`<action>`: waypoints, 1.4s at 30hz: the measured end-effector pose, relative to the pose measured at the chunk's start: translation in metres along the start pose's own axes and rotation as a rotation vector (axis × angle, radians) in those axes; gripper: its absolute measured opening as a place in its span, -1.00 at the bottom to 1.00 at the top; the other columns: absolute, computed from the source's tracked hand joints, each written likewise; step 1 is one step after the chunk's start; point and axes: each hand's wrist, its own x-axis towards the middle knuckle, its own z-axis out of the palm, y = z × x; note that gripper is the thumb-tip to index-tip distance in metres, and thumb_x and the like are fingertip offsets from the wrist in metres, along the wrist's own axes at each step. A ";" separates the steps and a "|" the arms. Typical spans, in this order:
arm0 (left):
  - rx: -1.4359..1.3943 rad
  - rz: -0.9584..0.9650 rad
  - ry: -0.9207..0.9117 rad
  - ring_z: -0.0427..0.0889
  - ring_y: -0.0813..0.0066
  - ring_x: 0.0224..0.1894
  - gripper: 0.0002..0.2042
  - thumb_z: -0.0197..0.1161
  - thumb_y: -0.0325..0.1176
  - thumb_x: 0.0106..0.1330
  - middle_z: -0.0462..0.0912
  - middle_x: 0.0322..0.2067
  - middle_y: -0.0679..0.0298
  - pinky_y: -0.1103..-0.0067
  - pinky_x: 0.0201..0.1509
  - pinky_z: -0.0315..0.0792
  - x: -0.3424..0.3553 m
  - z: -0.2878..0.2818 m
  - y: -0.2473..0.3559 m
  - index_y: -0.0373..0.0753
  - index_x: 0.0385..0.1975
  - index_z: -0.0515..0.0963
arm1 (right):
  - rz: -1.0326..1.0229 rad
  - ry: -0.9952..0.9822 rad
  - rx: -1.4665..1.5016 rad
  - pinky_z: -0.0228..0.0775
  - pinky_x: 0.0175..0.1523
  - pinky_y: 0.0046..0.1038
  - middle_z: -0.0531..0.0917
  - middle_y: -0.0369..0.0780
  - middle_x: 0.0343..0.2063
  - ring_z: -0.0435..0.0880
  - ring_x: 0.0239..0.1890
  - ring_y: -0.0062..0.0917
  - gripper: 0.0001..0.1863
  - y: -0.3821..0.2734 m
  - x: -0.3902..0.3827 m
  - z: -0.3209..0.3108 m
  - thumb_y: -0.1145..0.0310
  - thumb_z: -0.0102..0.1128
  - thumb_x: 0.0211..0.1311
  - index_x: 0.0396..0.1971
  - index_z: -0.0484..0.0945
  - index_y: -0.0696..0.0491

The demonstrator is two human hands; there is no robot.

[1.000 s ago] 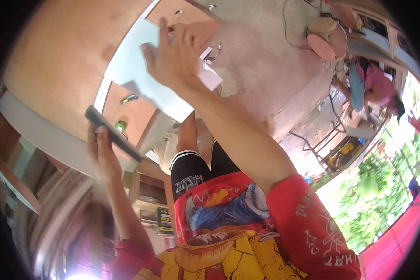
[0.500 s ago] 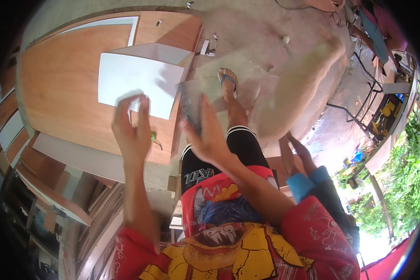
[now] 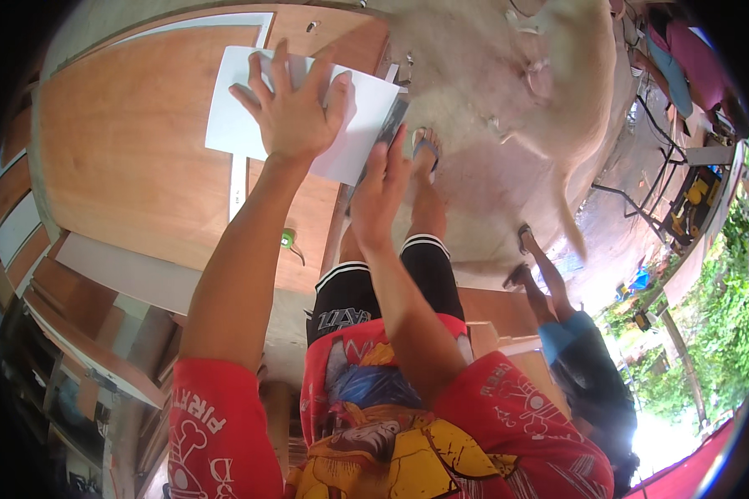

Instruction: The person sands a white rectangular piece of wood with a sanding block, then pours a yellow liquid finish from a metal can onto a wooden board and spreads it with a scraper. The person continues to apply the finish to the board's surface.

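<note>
Resting spread and open, the left hand [image 3: 294,119] covers a white panel [image 3: 359,125] at the right edge of the tabletop [image 3: 133,150]; the right hand [image 3: 380,190] grips a dark bar [image 3: 394,120] along the panel's side. Edge work appears under way; the remainder cannot be told.

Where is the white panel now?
In the head view, upper left of centre, the white panel lies beneath the left hand, the right hand at its right edge.

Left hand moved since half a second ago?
Yes: against the green tape measure, the left hand moved farther up the picture, onto the white panel.
</note>
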 end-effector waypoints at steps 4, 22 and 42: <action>0.006 0.046 -0.041 -0.01 -0.42 0.52 -0.61 0.00 0.12 0.58 0.19 0.53 0.20 -0.58 0.40 -0.24 -0.005 -0.003 -0.004 0.47 0.32 0.56 | -0.106 0.024 0.051 0.30 0.11 -0.34 0.49 -0.05 -0.17 0.39 -0.12 -0.30 -0.38 -0.037 0.074 -0.001 0.18 -0.12 0.69 0.59 0.22 0.13; 0.014 0.068 -0.016 -0.02 -0.39 0.51 -0.60 -0.04 0.13 0.60 0.15 0.55 0.26 -0.60 0.39 -0.31 -0.005 0.003 -0.007 0.61 0.36 0.50 | -0.130 0.104 0.002 0.30 -0.02 -0.29 0.47 -0.07 -0.43 0.36 -0.24 -0.36 -0.39 0.009 -0.011 0.010 0.19 -0.07 0.64 0.53 0.32 0.18; -0.094 0.251 0.003 0.15 -0.23 0.60 -0.42 0.04 0.19 0.54 0.11 0.63 0.16 -0.45 0.48 -0.02 -0.058 0.017 0.049 0.32 0.53 0.37 | 0.395 0.079 0.590 0.40 0.18 -0.35 0.60 -0.30 0.08 0.54 -0.02 -0.51 -0.32 0.175 -0.103 -0.091 -0.04 -0.09 0.70 0.57 0.26 0.09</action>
